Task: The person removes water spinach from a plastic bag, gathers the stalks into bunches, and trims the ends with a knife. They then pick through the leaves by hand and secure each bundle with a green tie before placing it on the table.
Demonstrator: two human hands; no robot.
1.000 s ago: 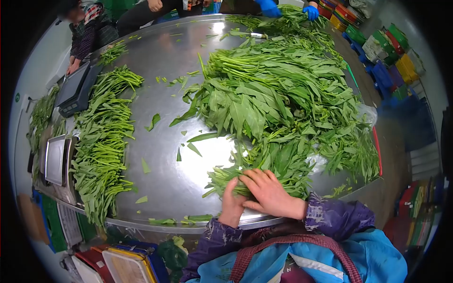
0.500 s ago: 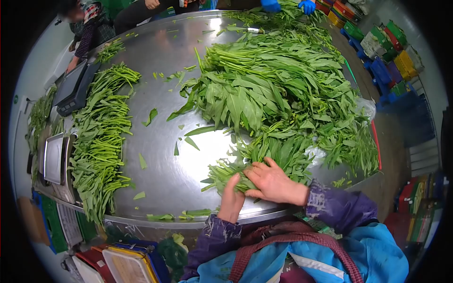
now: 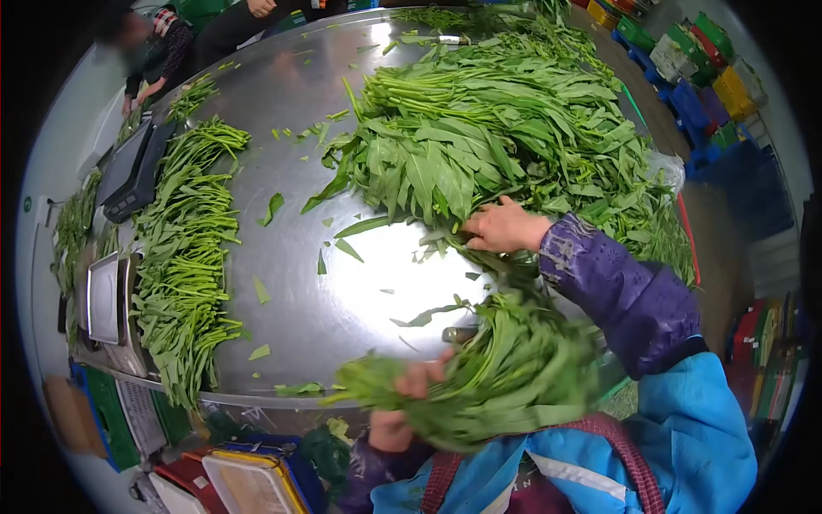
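Note:
My left hand (image 3: 409, 396) grips a thick bunch of leafy greens (image 3: 497, 368), lifted off the steel table (image 3: 300, 128) and held near its front edge, blurred by motion. My right hand (image 3: 501, 228) reaches forward and rests on the near edge of the big pile of loose greens (image 3: 505, 128) in the middle of the table, fingers spread over leaves and stems. Whether it grasps any stems is unclear.
A long row of bundled greens (image 3: 184, 257) lies along the table's left side beside two scales (image 3: 128, 167) (image 3: 104, 295). Loose leaves scatter the bare steel. Other people work at the far end. Coloured crates (image 3: 693, 68) stack at right; trays (image 3: 248, 480) sit below.
Both hands were pressing a bunch on the table. Now my left hand has lifted that bunch toward me, and my right hand has moved forward to the big pile.

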